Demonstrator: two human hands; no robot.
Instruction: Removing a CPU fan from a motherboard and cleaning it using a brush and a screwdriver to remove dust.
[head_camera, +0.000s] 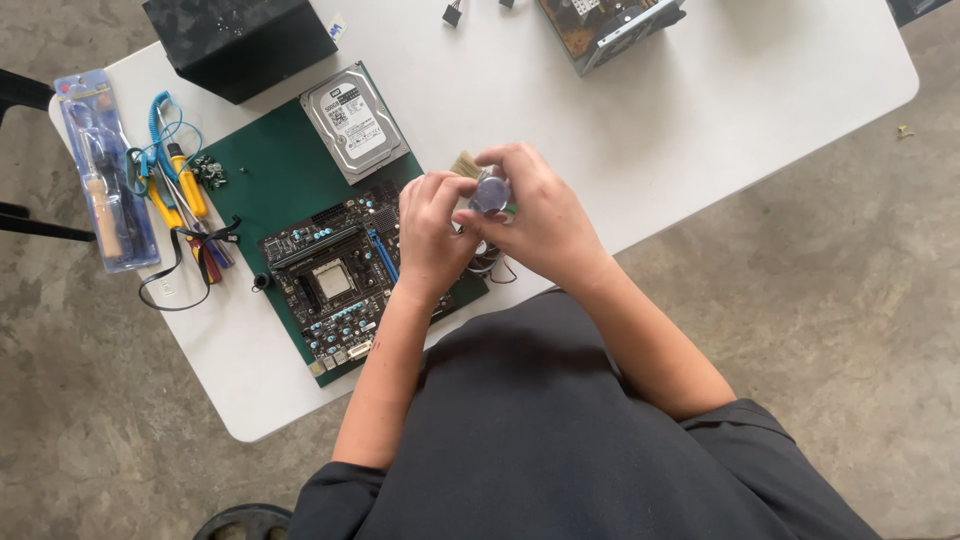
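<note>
I saw left hand (432, 232) and right hand (535, 215) fingertips pinching a small round tin (490, 192); judged light, rigid, slippery, best gripped by rim.

Clear blister pack (103, 170) — table's left edge; white-labelled drive (356, 122).

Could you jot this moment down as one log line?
left hand: touching small round part | right hand: holding small round part | circuit board: on green mat
</note>
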